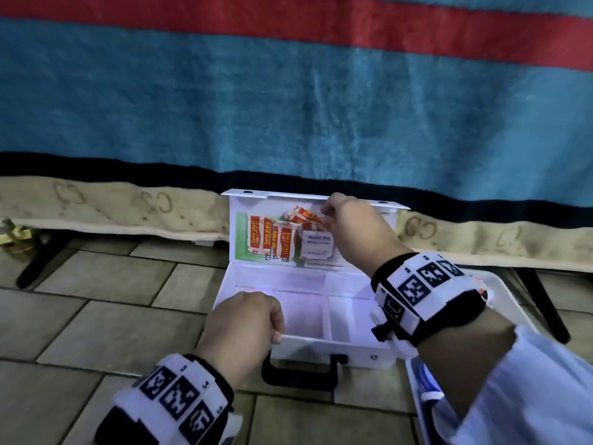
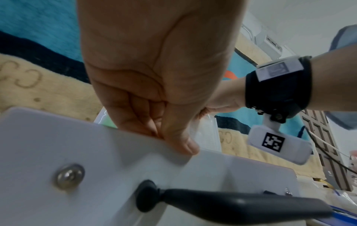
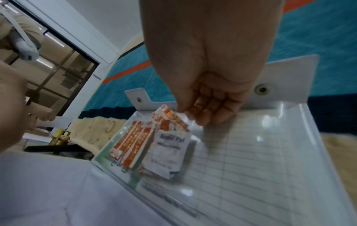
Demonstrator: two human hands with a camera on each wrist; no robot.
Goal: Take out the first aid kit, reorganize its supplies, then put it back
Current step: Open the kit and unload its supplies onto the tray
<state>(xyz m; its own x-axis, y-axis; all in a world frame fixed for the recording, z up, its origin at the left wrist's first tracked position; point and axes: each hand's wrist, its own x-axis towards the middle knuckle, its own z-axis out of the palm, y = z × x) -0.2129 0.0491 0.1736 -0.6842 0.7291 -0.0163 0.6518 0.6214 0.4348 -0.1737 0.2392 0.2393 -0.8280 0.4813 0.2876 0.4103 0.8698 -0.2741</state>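
Centrally, the left hand (image 1: 245, 317) grips the open first aid kit's (image 1: 333, 350) front rim; the right hand (image 1: 354, 226) pinches plasters (image 1: 308, 216) at the lid pocket.

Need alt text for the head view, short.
A white first aid kit lies open on a tiled floor, its base compartments empty. The right hand pinches orange-and-white plaster packets at the clear sleeve inside the raised lid, while the left hand grips the case's front rim.
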